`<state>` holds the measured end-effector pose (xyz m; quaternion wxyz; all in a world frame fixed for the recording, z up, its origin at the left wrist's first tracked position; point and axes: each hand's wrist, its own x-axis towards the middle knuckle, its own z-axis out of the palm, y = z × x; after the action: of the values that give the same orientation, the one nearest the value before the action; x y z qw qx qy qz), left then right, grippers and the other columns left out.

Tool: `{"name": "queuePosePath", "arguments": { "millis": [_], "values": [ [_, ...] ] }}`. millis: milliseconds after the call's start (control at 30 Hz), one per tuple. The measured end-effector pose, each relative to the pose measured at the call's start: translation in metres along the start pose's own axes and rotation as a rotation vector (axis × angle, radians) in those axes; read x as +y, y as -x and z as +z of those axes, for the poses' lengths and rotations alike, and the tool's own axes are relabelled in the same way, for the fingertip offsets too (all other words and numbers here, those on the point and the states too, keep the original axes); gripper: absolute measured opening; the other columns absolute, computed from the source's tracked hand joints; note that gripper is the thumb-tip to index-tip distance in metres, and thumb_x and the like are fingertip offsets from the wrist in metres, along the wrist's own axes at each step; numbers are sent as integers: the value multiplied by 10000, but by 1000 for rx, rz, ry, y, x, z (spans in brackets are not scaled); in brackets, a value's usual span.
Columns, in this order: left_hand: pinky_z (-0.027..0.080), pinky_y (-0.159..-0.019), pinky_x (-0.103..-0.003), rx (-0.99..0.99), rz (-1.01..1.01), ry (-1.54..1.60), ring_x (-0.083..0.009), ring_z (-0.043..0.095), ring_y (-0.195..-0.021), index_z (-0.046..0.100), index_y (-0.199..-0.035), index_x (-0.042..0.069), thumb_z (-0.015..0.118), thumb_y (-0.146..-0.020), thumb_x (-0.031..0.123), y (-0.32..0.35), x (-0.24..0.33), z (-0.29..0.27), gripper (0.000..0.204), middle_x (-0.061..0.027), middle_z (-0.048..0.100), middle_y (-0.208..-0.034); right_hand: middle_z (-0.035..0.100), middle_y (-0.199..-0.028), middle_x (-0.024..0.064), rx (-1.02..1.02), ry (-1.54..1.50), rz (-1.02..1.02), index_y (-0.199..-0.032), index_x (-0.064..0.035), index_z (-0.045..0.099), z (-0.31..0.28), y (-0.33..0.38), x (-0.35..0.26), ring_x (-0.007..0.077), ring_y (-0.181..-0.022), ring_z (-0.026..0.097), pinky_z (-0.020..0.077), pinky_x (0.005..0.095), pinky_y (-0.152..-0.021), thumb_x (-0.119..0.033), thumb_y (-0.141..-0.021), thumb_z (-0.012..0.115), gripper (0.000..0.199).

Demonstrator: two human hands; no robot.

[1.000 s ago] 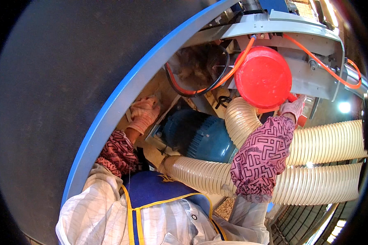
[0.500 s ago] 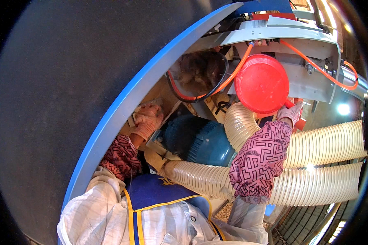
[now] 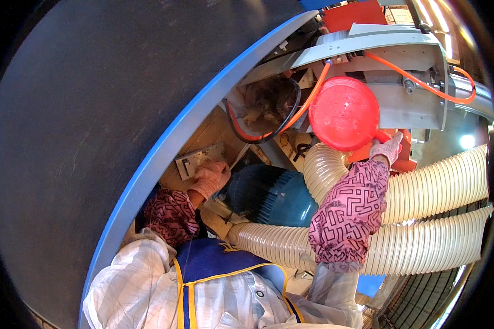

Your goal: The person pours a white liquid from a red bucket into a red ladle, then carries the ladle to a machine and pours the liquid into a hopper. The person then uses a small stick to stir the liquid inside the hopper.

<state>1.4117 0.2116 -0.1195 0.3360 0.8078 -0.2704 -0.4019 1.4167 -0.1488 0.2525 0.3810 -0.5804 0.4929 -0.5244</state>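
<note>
My right hand (image 3: 387, 151), in a pale pink knit glove, grips the handle of a red plastic dipper (image 3: 344, 113). Its round face is toward me, marked with small wet-looking spots. The dipper hangs over the bend of a ribbed cream hose (image 3: 325, 167), below a grey metal housing (image 3: 389, 77). On the left, my left hand (image 3: 211, 178), gloved alike, has its fingers curled between a slotted metal plate (image 3: 190, 163) and a dark blue ribbed motor (image 3: 271, 194). Whatever those fingers may hold is hidden.
A big dark disc with a blue rim (image 3: 164, 140) fills the left side, close to my left arm. Orange air tubes (image 3: 313, 98) loop from the housing. Two thick ribbed hoses (image 3: 428, 247) run right beneath my right forearm. A wire grille (image 3: 422, 296) lies lower right.
My left hand has drawn away from the slotted plate toward the motor, uncovering the plate. The dipper stays in my right hand, and its face now shows more surface marks. The view has shifted slightly.
</note>
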Motion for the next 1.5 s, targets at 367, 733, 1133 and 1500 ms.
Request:
{"name": "queuePosePath", "arguments": {
  "millis": [367, 733, 1133, 1500],
  "values": [
    [556, -819, -478, -15, 57, -62, -329, 646, -1022, 704, -1080, 154, 532, -895, 406, 7, -3, 14, 357, -104, 677, -1123, 534, -1098, 116, -38, 3, 23, -1271, -18, 450, 5, 6, 5, 247, -941, 580, 537, 399, -707, -462, -927, 596, 580],
    [576, -761, -489, -17, 131, -91, -333, 660, -976, 700, -1062, 124, 507, -914, 384, 24, -1, 6, 355, -122, 685, -1043, 569, -1067, 125, -17, 49, 11, -1237, -25, 454, 10, 11, 12, 240, -963, 577, 512, 366, -790, -314, -882, 645, 495],
    [570, -758, -506, -119, 78, -76, -354, 655, -969, 676, -1123, 82, 522, -914, 373, 28, 12, -17, 389, -145, 668, -1096, 585, -976, 126, -140, 678, -340, -1090, -3, 486, -15, -41, 37, 247, -911, 561, 494, 368, -805, -420, -933, 554, 451],
    [540, -670, -612, 35, 120, 52, -389, 640, -985, 711, -1057, 85, 541, -867, 342, 22, -4, -4, 362, -165, 669, -1083, 591, -1066, 157, -29, 55, 47, -1115, 36, 547, 20, 12, 17, 294, -922, 601, 527, 415, -751, -516, -943, 527, 579]
  ]
}}
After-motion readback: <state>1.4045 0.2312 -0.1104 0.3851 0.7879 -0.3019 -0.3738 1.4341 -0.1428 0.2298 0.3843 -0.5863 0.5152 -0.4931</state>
